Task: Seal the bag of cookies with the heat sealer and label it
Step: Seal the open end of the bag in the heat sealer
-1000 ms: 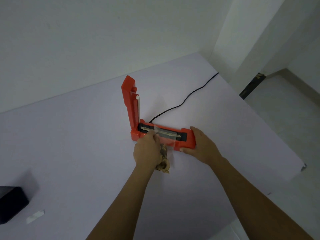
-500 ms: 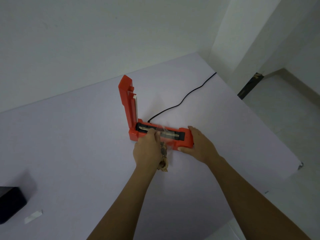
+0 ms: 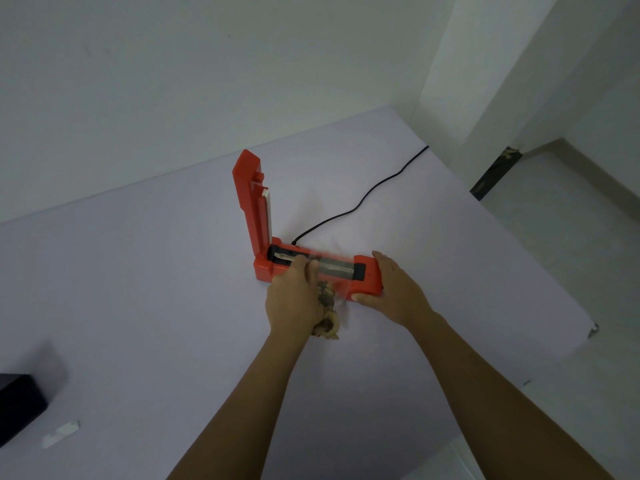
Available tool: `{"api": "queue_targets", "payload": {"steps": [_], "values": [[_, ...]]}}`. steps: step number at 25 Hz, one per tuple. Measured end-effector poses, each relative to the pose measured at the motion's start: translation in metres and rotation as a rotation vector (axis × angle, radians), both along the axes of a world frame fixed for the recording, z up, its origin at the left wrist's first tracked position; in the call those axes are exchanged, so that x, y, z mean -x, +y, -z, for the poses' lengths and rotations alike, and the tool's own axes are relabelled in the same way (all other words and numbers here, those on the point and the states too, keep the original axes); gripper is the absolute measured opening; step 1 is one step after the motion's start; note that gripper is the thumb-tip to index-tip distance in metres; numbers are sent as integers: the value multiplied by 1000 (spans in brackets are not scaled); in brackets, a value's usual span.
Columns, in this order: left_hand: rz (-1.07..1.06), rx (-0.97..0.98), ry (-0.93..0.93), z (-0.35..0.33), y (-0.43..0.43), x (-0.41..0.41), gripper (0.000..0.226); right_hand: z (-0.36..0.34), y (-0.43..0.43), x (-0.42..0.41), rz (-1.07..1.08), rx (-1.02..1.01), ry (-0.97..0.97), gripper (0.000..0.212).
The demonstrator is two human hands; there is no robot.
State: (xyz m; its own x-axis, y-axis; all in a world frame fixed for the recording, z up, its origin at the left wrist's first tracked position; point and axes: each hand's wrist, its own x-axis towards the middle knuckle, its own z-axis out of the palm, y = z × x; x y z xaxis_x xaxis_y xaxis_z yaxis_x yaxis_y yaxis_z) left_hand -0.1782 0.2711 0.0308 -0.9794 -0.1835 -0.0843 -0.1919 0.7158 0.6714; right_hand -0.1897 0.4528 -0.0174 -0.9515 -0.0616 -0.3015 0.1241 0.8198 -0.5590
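Left hand [image 3: 294,299] closed round bag of cookies [image 3: 327,308], thumb & fingers pinching clear top edge over sealing strip of heat sealer [image 3: 311,271]. Right hand [image 3: 394,289] clamped on sealer's right end, thumb along front edge, fingers over top. Sealer red-orange, lid [image 3: 252,206] up, near vertical at left hinge end. Bag mouth laid flat across black sealing bar, clear film partly blurred; cookies bunched at bag bottom, hanging off front of sealer onto surface [image 3: 138,289], just under left wrist. Black cord [image 3: 363,199] out from sealer's back, off toward far right edge. Small white label [image 3: 60,434] flat on surface near left, well apart from sealer, beside black box [image 3: 17,407] at left frame edge.
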Motion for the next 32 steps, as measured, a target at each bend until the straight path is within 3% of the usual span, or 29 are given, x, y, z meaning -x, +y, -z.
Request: {"api": "queue_targets", "payload": {"steps": [4,10,12,14,16,18,20,26,32], "values": [[-131,-470,-190,22,-16,-7,34,0,-1,0,6,2,-2,101],[-212,-511,-72,9,-64,-46,32,-16,-10,-7,32,-96,107,115],[-272,-468,-29,6,-90,-62,30,-26,-33,-27,127,34,320,93],[-338,-434,-17,13,-121,-82,29,-23,-78,-54,128,192,517,51],[-400,-430,-26,25,-145,-102,29,-15,-130,-76,112,367,347,20],[-462,-421,-33,39,-158,-122,30,-5,-175,-92,110,549,1,19],[-533,-388,-50,52,-174,-135,30,7,-212,-93,116,654,-188,19],[-585,-341,-87,79,-196,-166,30,38,-253,-103,89,664,-305,4],[-508,-195,2,76,-201,-159,34,40,-258,-93,64,588,-233,1]]}}
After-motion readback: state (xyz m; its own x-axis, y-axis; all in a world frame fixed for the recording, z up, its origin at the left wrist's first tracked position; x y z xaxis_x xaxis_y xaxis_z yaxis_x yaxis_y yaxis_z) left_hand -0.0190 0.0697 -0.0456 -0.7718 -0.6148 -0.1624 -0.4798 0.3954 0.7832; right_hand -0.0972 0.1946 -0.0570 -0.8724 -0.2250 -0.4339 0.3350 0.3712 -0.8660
